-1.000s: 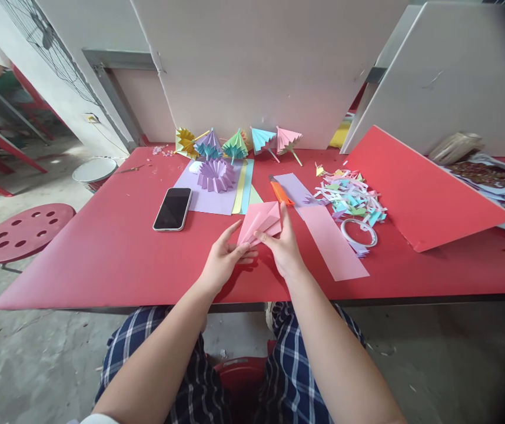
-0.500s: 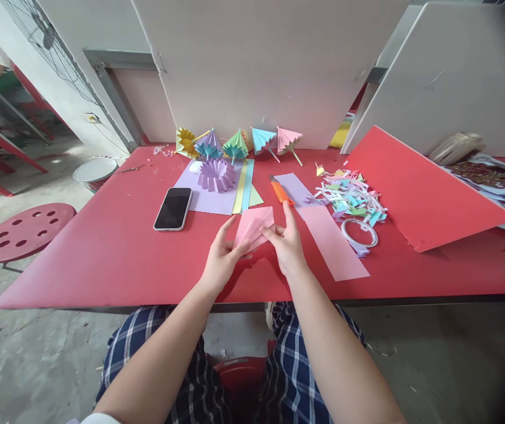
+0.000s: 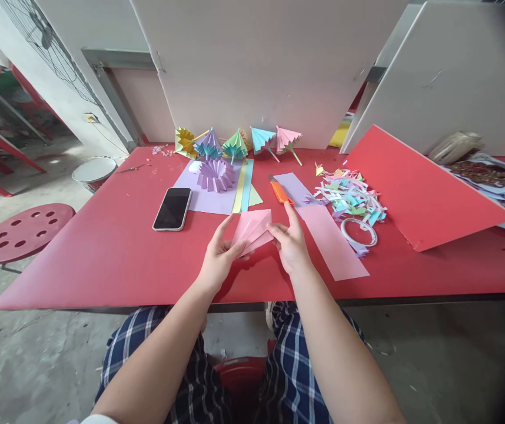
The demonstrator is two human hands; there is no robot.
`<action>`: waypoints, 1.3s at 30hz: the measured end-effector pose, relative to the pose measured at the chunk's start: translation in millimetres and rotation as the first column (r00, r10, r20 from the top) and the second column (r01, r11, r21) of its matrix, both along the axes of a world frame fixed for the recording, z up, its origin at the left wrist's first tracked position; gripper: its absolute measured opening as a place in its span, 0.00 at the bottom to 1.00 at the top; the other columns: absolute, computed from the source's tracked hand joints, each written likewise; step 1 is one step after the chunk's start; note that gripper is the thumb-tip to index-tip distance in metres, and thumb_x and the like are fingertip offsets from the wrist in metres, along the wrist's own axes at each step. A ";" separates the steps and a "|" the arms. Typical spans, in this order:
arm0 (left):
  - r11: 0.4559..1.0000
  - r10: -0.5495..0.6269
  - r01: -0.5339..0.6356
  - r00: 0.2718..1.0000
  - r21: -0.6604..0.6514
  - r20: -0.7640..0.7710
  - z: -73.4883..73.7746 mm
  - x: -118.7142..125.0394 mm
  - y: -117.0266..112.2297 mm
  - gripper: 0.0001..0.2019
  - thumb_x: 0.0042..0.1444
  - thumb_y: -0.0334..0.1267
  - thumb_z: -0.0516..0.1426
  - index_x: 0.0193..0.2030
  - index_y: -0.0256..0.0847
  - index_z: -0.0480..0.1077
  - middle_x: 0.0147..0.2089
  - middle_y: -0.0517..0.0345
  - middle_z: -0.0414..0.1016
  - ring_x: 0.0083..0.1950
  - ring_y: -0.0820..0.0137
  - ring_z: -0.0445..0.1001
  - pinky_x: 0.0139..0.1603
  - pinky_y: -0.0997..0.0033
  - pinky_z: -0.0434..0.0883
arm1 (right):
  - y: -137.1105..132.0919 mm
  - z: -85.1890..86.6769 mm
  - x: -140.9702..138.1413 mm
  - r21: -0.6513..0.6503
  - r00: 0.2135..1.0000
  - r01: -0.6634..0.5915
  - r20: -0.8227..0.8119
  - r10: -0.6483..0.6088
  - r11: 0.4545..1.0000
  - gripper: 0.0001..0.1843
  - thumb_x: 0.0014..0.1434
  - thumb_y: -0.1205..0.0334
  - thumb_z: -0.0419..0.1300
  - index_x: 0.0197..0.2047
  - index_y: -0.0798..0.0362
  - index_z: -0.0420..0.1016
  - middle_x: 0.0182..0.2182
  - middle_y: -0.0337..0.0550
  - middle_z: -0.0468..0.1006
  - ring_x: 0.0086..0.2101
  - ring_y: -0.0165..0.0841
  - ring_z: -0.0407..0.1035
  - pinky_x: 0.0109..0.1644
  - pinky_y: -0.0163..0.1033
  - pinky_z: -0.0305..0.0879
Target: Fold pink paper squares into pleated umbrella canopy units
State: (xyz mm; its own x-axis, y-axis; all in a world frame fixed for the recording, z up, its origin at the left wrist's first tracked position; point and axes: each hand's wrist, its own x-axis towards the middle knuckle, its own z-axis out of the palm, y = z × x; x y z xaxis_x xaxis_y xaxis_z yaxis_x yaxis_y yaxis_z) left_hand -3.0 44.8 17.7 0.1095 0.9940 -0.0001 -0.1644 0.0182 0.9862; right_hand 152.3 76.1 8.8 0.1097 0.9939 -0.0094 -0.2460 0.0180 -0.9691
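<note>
Paper (image 3: pixel 252 227) over table (image 3: pixel 111 259), inside front edge

A red table (image 3: pixel 115 259) carries a phone (image 3: pixel 172 209), pink strip (image 3: pixel 334 244) and paper scraps (image 3: pixel 350 195).

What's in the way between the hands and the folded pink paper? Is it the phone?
Nothing visible is: the left hand and right hand both hold the folded pink paper. The phone lies off to the left.

Smooth matt paper (image 3: pixel 251 228), glossy phone (image 3: pixel 172 208)
</note>
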 end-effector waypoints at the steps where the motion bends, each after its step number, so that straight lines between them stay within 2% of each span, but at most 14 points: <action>1: 1.000 -0.007 0.007 1.000 -0.005 -0.019 0.1 -1.8 0.7 0.35 0.51 0.41 0.57 0.63 0.46 0.47 0.23 0.66 0.71 0.32 0.70 0.74 0.40 0.63 0.73 | 0.1 0.5 2.6 -0.009 0.999 -0.007 0.048 0.007 1.000 0.43 0.48 0.60 0.61 0.63 0.42 0.45 0.23 0.31 0.70 0.30 0.28 0.67 0.43 0.40 0.65; 4: 0.998 -0.059 0.054 0.984 -0.034 -0.171 -1.7 -9.5 4.3 0.30 0.52 0.44 0.55 0.61 0.44 0.53 0.24 0.65 0.70 0.29 0.70 0.74 0.37 0.64 0.73 | -1.3 2.8 10.7 -0.084 0.974 -0.096 0.196 0.111 0.992 0.42 0.48 0.61 0.60 0.63 0.42 0.45 0.21 0.30 0.68 0.26 0.27 0.65 0.37 0.38 0.67; 6: 0.998 -0.068 0.070 0.907 -0.010 -0.416 -5.0 -14.3 6.7 0.24 0.54 0.45 0.53 0.57 0.45 0.58 0.25 0.64 0.70 0.29 0.69 0.74 0.36 0.64 0.73 | -3.4 4.1 15.1 -0.160 0.947 -0.176 0.242 0.211 0.971 0.44 0.48 0.62 0.60 0.64 0.41 0.42 0.21 0.30 0.68 0.24 0.27 0.65 0.31 0.37 0.69; 7: 0.998 -0.025 0.057 0.824 0.040 -0.567 -7.2 -15.5 7.4 0.21 0.55 0.44 0.51 0.56 0.46 0.60 0.28 0.62 0.71 0.31 0.68 0.74 0.36 0.63 0.72 | -4.6 4.2 16.5 -0.195 0.936 -0.198 0.254 0.244 0.961 0.45 0.48 0.63 0.60 0.64 0.41 0.41 0.21 0.30 0.67 0.23 0.27 0.65 0.29 0.36 0.69; 9: 0.973 0.160 0.048 0.572 0.227 -0.804 -12.0 -14.1 6.3 0.18 0.57 0.42 0.50 0.55 0.46 0.62 0.40 0.53 0.74 0.42 0.62 0.73 0.43 0.58 0.70 | -6.4 3.2 17.3 -0.250 0.921 -0.204 0.278 0.272 0.947 0.45 0.49 0.64 0.59 0.64 0.40 0.39 0.21 0.29 0.66 0.22 0.27 0.66 0.28 0.36 0.71; 11: 0.900 0.348 0.142 0.338 0.412 -0.875 -17.2 -7.3 1.0 0.19 0.58 0.37 0.47 0.56 0.41 0.62 0.56 0.45 0.66 0.57 0.56 0.63 0.53 0.54 0.64 | -7.5 1.0 16.2 -0.275 0.910 -0.185 0.314 0.270 0.943 0.44 0.50 0.65 0.58 0.65 0.41 0.38 0.21 0.29 0.66 0.23 0.26 0.67 0.30 0.36 0.72; 13: 0.834 0.411 0.308 0.209 0.458 -0.888 -22.9 2.8 -8.3 0.20 0.60 0.35 0.44 0.57 0.33 0.61 0.62 0.41 0.57 0.64 0.56 0.51 0.60 0.54 0.56 | -8.2 -0.7 15.1 -0.281 0.893 -0.176 0.358 0.273 0.943 0.44 0.51 0.65 0.58 0.65 0.41 0.38 0.21 0.29 0.66 0.24 0.26 0.68 0.31 0.35 0.72; 16: 0.838 0.362 0.403 0.094 0.368 -0.927 -31.6 16.5 -24.0 0.29 0.60 0.47 0.44 0.59 0.23 0.56 0.62 0.35 0.56 0.64 0.55 0.51 0.61 0.55 0.54 | -9.8 -0.5 18.2 -0.302 0.828 -0.196 0.458 0.322 0.933 0.41 0.52 0.66 0.56 0.64 0.42 0.40 0.24 0.31 0.69 0.22 0.26 0.67 0.26 0.32 0.69; 19: 0.847 0.337 0.415 0.061 0.331 -0.939 -38.5 21.0 -33.2 0.38 0.57 0.57 0.42 0.60 0.22 0.53 0.63 0.34 0.53 0.65 0.54 0.50 0.62 0.54 0.54 | -12.2 1.3 27.3 -0.264 0.677 -0.164 0.671 0.303 0.951 0.32 0.52 0.66 0.55 0.60 0.44 0.54 0.26 0.34 0.71 0.22 0.26 0.67 0.24 0.31 0.66; 22: 0.837 0.333 0.436 0.071 0.330 -0.940 -41.0 18.6 -34.3 0.41 0.54 0.61 0.41 0.61 0.24 0.52 0.64 0.35 0.51 0.65 0.54 0.49 0.62 0.53 0.53 | -14.4 1.2 34.8 -0.072 0.519 -0.136 0.844 0.133 0.988 0.19 0.52 0.67 0.55 0.49 0.47 0.69 0.30 0.37 0.72 0.30 0.28 0.68 0.33 0.34 0.66; 26: 0.826 0.334 0.450 0.094 0.339 -0.938 -40.1 15.6 -33.2 0.43 0.51 0.65 0.42 0.62 0.29 0.53 0.64 0.37 0.52 0.65 0.51 0.49 0.61 0.51 0.53 | -16.7 -2.4 33.6 0.075 0.472 -0.207 0.881 0.032 0.975 0.14 0.57 0.68 0.50 0.40 0.48 0.75 0.38 0.41 0.73 0.37 0.30 0.69 0.42 0.37 0.65; 31: 0.818 0.324 0.468 0.109 0.336 -0.940 -39.1 14.8 -33.8 0.44 0.47 0.68 0.42 0.62 0.37 0.53 0.64 0.38 0.51 0.65 0.48 0.48 0.60 0.48 0.53 | -24.9 -8.4 27.2 0.060 0.335 -0.329 0.941 0.057 0.942 0.20 0.55 0.75 0.48 0.39 0.48 0.77 0.40 0.42 0.74 0.41 0.33 0.67 0.45 0.38 0.65; 36: 0.833 0.290 0.436 0.181 0.341 -0.940 -39.4 14.3 -32.4 0.48 0.47 0.68 0.43 0.62 0.26 0.50 0.63 0.34 0.52 0.65 0.50 0.48 0.61 0.51 0.54 | -41.7 -18.2 25.2 0.132 0.230 -0.341 0.972 -0.053 0.931 0.20 0.55 0.75 0.47 0.43 0.51 0.76 0.43 0.45 0.75 0.44 0.37 0.64 0.49 0.43 0.63; 39: 0.853 0.250 0.409 0.224 0.324 -0.942 -39.2 14.3 -31.3 0.46 0.49 0.65 0.44 0.63 0.23 0.47 0.63 0.33 0.52 0.65 0.52 0.48 0.61 0.51 0.55 | -47.4 -22.5 23.3 0.200 0.272 -0.314 0.956 -0.114 0.928 0.19 0.57 0.72 0.47 0.45 0.49 0.75 0.42 0.45 0.75 0.43 0.37 0.65 0.49 0.44 0.63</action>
